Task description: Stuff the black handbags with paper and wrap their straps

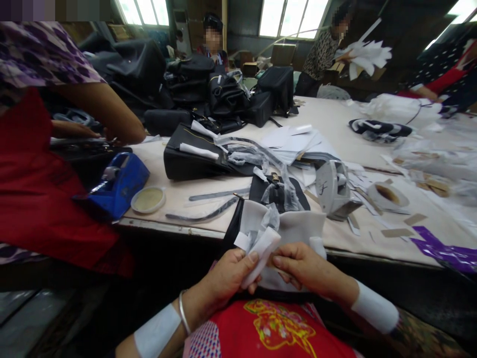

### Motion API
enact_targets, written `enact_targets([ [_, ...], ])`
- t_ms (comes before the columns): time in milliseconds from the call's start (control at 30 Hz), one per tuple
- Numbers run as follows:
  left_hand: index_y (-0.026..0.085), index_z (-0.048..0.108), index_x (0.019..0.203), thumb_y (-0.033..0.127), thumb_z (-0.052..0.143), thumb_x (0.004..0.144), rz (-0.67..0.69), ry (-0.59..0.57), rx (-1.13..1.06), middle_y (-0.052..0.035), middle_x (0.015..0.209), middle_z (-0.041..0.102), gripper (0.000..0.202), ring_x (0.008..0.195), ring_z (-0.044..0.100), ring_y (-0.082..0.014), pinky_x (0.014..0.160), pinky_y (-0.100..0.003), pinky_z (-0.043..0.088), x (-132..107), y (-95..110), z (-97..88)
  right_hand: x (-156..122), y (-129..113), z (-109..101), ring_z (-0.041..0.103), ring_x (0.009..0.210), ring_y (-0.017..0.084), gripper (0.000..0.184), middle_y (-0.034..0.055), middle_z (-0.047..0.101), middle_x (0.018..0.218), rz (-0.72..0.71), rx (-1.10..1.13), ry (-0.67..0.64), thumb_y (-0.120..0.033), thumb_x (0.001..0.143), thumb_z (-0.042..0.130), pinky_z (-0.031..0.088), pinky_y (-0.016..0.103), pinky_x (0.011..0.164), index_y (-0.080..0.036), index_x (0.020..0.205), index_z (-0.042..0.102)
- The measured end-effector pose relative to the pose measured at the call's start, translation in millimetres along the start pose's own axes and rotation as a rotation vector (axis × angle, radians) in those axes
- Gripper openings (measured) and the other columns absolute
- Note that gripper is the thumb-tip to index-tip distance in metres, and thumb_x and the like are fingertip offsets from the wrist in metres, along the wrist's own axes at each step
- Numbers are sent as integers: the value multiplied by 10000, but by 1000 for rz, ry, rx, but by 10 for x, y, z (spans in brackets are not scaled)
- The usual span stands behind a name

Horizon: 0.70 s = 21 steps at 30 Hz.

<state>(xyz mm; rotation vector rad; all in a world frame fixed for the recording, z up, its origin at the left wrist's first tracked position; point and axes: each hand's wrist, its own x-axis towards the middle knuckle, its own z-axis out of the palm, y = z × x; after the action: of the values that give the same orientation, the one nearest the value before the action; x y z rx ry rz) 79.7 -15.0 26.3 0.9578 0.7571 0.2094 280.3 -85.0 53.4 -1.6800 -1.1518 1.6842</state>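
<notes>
My left hand (233, 273) is closed round a rolled strip of white foam wrap (264, 251), its thumb pressed along the near side. Close beside it, my right hand (300, 263) pinches at the roll's right side; what lies between its fingers is mostly hidden. Behind both hands a sheet of white foam (301, 226) stands up from an open black bag (233, 226) at the table edge. Crumpled clear plastic (270, 216) sits above the roll. A black flap with a buckle (276, 191) and a plastic-wrapped strap lies just beyond.
A black bag (194, 154) lies on the table (324, 109), with paper sheets (298, 141) to its right. A blue tape dispenser (119, 184) and round dish (148, 200) are left; a grey dispenser (335, 189) and tape roll (387, 195) are right. Co-workers stand around.
</notes>
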Motion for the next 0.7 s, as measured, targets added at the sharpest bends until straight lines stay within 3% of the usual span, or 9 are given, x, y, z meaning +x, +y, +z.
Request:
enact_targets([
  [200,108,605,781,766,637,722,-3,4,-11,4,577,580,661,407,450,-58,414,-202,219,4,7,5,38,127,24,508,476,105,400,-16,605,633,-1,-58,77,-554,900,552,394,221,440,-168,819,617],
  [267,114,598,769,770,630,722,0,19,-9,8,565,573,658,407,443,-60,415,-205,227,2,7,6,-10,76,-35,549,529,129,333,-5,629,652,-62,-199,117,-477,926,540,434,245,489,-174,840,648],
  [400,128,590,750,793,599,720,-5,44,28,15,548,558,666,403,426,-66,414,-208,248,20,-8,-1,-184,-247,-231,639,717,183,267,39,697,778,-432,-625,407,-344,980,491,493,306,665,-201,863,683],
  [467,128,594,757,827,584,695,-7,37,71,8,567,565,702,413,442,-76,417,-212,262,31,-6,4,-234,-473,-272,651,788,196,239,64,711,878,-621,-770,488,-313,992,481,502,323,721,-209,946,691],
  [533,135,589,749,834,564,706,2,34,123,8,564,556,701,423,443,-81,427,-216,275,31,5,23,-208,-672,-219,642,833,214,178,82,703,931,-714,-926,414,-264,963,525,504,341,748,-205,979,692],
  [600,150,570,720,814,531,752,23,36,175,19,534,525,666,428,425,-83,442,-221,283,14,16,53,-106,-794,-86,624,842,235,117,82,689,910,-688,-1060,303,-215,910,586,505,371,765,-197,953,693],
  [700,178,569,750,723,550,810,-23,109,247,29,543,506,549,493,467,-117,479,-236,337,-27,1,67,109,-815,145,606,940,291,110,95,683,967,-614,-1167,236,-209,842,667,496,465,860,-198,944,706],
])
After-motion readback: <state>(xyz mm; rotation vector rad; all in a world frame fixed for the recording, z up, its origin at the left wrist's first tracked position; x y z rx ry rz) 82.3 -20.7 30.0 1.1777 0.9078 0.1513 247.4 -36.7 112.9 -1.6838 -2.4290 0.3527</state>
